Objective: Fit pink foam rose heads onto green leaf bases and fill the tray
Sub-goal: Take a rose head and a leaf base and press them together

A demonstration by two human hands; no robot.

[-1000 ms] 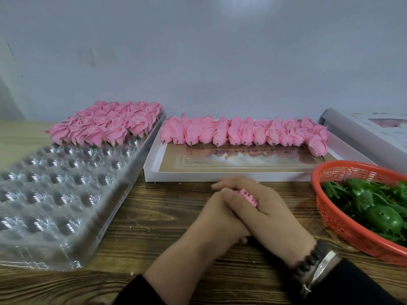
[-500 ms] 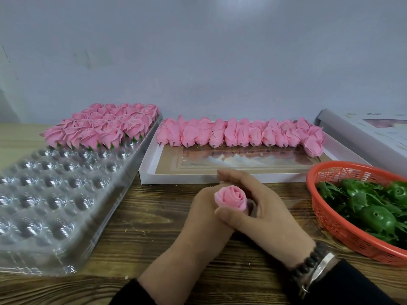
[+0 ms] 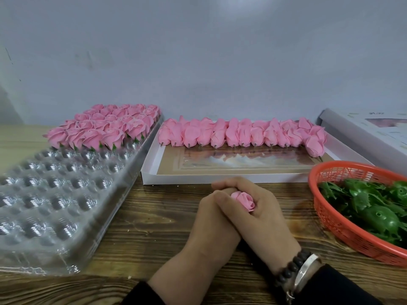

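Observation:
A pink foam rose head (image 3: 244, 200) sits between my two hands at the table's middle, its top peeking out. My left hand (image 3: 214, 223) and my right hand (image 3: 262, 216) are clasped together around it, fingers curled over the flower; its underside and any leaf base are hidden. A clear plastic tray (image 3: 55, 194) with round pockets lies at the left, its far rows filled with finished roses (image 3: 105, 126). Loose rose heads (image 3: 242, 133) line the back of a white shallow box (image 3: 198, 178). Green leaf bases (image 3: 374, 208) fill an orange basket (image 3: 326, 212) at the right.
A white cardboard lid (image 3: 363, 133) leans at the far right behind the basket. The wooden table (image 3: 143, 227) shows bare between tray and hands. A grey wall stands close behind everything. My right wrist wears a bead bracelet and a metal bangle (image 3: 301, 271).
The rose stood exposed between my fingertips half a second ago; now both hands have closed back around it and it is tilted to the right, only partly visible.

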